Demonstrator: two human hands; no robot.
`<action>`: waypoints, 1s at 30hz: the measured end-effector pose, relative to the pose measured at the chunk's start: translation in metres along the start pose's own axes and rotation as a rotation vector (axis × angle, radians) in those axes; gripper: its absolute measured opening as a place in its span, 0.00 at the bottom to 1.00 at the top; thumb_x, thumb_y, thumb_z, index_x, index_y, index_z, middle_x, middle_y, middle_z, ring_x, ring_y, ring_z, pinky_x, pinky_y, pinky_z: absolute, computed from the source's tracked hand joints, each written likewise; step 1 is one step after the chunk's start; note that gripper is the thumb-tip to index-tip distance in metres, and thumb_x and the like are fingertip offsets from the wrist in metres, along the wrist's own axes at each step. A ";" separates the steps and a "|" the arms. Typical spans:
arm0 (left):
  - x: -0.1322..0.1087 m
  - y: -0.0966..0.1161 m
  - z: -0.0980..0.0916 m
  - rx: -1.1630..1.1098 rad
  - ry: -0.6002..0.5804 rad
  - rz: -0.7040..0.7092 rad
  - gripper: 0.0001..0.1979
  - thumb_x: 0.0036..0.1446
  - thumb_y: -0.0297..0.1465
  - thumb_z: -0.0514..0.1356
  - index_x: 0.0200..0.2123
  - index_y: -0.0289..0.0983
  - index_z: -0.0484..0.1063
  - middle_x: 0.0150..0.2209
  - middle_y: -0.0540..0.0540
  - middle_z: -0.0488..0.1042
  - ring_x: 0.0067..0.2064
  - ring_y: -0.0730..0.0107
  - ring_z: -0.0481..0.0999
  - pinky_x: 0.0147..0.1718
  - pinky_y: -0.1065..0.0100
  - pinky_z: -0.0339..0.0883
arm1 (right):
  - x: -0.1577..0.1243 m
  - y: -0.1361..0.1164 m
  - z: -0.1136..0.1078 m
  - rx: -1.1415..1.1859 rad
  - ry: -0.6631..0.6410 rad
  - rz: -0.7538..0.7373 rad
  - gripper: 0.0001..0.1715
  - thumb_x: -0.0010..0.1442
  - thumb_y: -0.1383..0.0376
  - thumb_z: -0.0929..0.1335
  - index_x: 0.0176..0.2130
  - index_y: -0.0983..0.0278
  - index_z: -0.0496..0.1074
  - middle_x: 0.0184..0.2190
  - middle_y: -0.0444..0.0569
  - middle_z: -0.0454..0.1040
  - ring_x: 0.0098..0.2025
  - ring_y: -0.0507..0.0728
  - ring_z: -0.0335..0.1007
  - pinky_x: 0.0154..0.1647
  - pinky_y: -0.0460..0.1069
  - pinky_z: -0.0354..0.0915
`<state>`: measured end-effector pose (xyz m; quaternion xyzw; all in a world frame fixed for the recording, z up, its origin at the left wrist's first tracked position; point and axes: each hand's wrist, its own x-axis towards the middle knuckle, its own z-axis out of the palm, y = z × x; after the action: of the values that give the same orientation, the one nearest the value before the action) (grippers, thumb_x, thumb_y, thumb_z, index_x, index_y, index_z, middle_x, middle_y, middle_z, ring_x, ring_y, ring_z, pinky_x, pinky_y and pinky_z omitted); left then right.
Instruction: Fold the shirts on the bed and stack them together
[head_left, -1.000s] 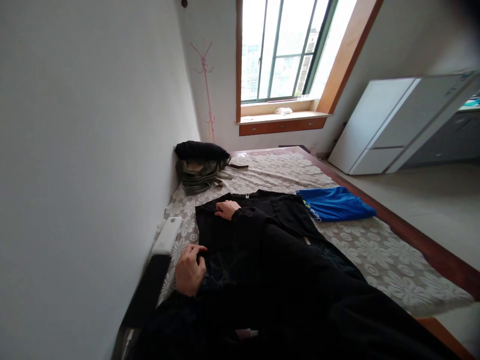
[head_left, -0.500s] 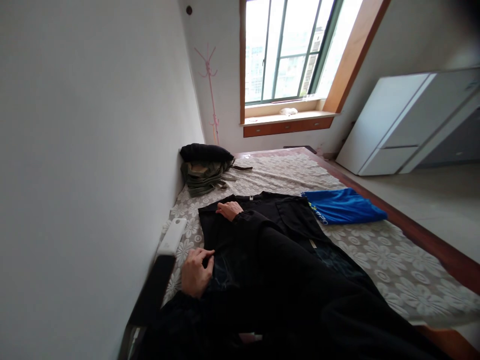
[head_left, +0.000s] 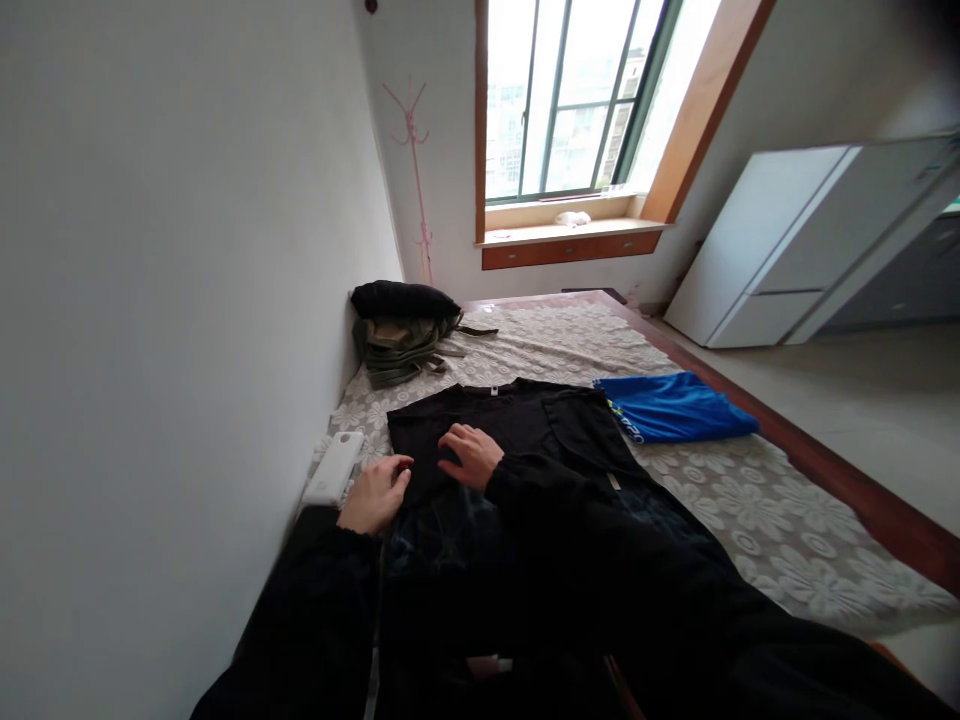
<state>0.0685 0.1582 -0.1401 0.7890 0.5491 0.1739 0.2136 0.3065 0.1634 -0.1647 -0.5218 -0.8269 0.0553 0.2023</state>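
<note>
A black garment lies spread flat on a bed with a flowered cover. My left hand rests at the garment's left edge with its fingers curled on the cloth. My right hand lies flat on the middle of the garment, fingers stretched out. Both arms wear black sleeves.
A folded blue garment lies right of the black one. A black and olive pile of clothes sits by the wall. A white flat device lies at the bed's left edge. A white cabinet stands right, a window behind.
My right hand has slid back from the garment's collar to its middle. My left hand has moved up along the left edge.
</note>
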 end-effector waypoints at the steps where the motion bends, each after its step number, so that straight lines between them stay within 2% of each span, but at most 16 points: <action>1: 0.011 0.001 0.001 0.040 0.028 0.028 0.16 0.65 0.34 0.55 0.50 0.41 0.78 0.53 0.44 0.80 0.54 0.59 0.77 0.56 0.60 0.68 | -0.013 -0.007 0.001 -0.015 -0.045 -0.047 0.20 0.63 0.55 0.72 0.52 0.59 0.73 0.48 0.51 0.73 0.49 0.60 0.69 0.50 0.53 0.65; 4: 0.053 0.002 0.009 0.110 0.092 0.042 0.15 0.63 0.31 0.57 0.50 0.40 0.78 0.57 0.43 0.77 0.59 0.56 0.73 0.61 0.58 0.65 | -0.037 -0.023 0.004 -0.075 -0.112 -0.120 0.22 0.62 0.56 0.72 0.53 0.60 0.72 0.47 0.51 0.72 0.46 0.60 0.68 0.44 0.51 0.66; 7: 0.089 -0.005 0.019 0.124 0.169 -0.027 0.16 0.61 0.28 0.57 0.51 0.38 0.78 0.60 0.39 0.74 0.62 0.51 0.71 0.62 0.52 0.63 | -0.042 -0.026 0.006 -0.118 -0.104 -0.146 0.12 0.67 0.60 0.68 0.49 0.61 0.74 0.47 0.52 0.72 0.47 0.59 0.67 0.43 0.51 0.66; 9: 0.102 -0.012 0.025 0.130 0.245 -0.067 0.18 0.62 0.27 0.55 0.54 0.37 0.76 0.61 0.37 0.73 0.62 0.49 0.70 0.62 0.50 0.62 | -0.040 -0.024 0.008 -0.145 -0.101 -0.164 0.09 0.69 0.64 0.65 0.45 0.62 0.74 0.46 0.52 0.73 0.46 0.58 0.67 0.42 0.50 0.65; 14: 0.109 -0.026 0.032 0.125 0.357 -0.096 0.17 0.66 0.30 0.53 0.53 0.38 0.76 0.55 0.38 0.76 0.57 0.51 0.73 0.60 0.52 0.64 | -0.037 -0.016 0.012 -0.169 -0.149 -0.229 0.08 0.66 0.71 0.66 0.42 0.63 0.74 0.44 0.51 0.73 0.43 0.58 0.66 0.39 0.51 0.65; 18: 0.113 -0.033 0.032 0.118 0.399 -0.136 0.14 0.66 0.36 0.56 0.49 0.40 0.78 0.52 0.37 0.74 0.51 0.51 0.76 0.51 0.56 0.71 | -0.038 -0.011 0.015 -0.136 -0.141 -0.262 0.10 0.65 0.72 0.66 0.44 0.63 0.75 0.44 0.53 0.73 0.43 0.58 0.65 0.41 0.51 0.64; 21: 0.116 -0.037 0.032 0.103 0.414 -0.152 0.11 0.66 0.34 0.56 0.45 0.39 0.77 0.48 0.38 0.75 0.46 0.54 0.77 0.45 0.59 0.72 | -0.040 -0.007 0.016 -0.125 -0.127 -0.281 0.11 0.65 0.71 0.66 0.46 0.63 0.75 0.43 0.52 0.74 0.43 0.58 0.64 0.40 0.52 0.62; 26: 0.117 -0.039 0.031 0.059 0.421 -0.124 0.12 0.67 0.32 0.54 0.45 0.37 0.76 0.41 0.40 0.77 0.45 0.56 0.77 0.47 0.60 0.71 | -0.041 -0.005 0.017 -0.133 -0.118 -0.278 0.10 0.66 0.71 0.66 0.44 0.62 0.76 0.42 0.52 0.74 0.41 0.57 0.64 0.37 0.51 0.60; 30: 0.116 -0.034 0.031 0.018 0.372 -0.019 0.13 0.68 0.33 0.54 0.46 0.40 0.78 0.49 0.43 0.78 0.51 0.59 0.77 0.53 0.61 0.69 | -0.043 -0.005 0.018 -0.117 -0.101 -0.263 0.11 0.67 0.69 0.66 0.46 0.60 0.77 0.41 0.51 0.74 0.39 0.56 0.65 0.37 0.50 0.59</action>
<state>0.0959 0.2731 -0.1798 0.7399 0.5882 0.3097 0.1031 0.3115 0.1254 -0.1913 -0.4164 -0.8990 0.0060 0.1352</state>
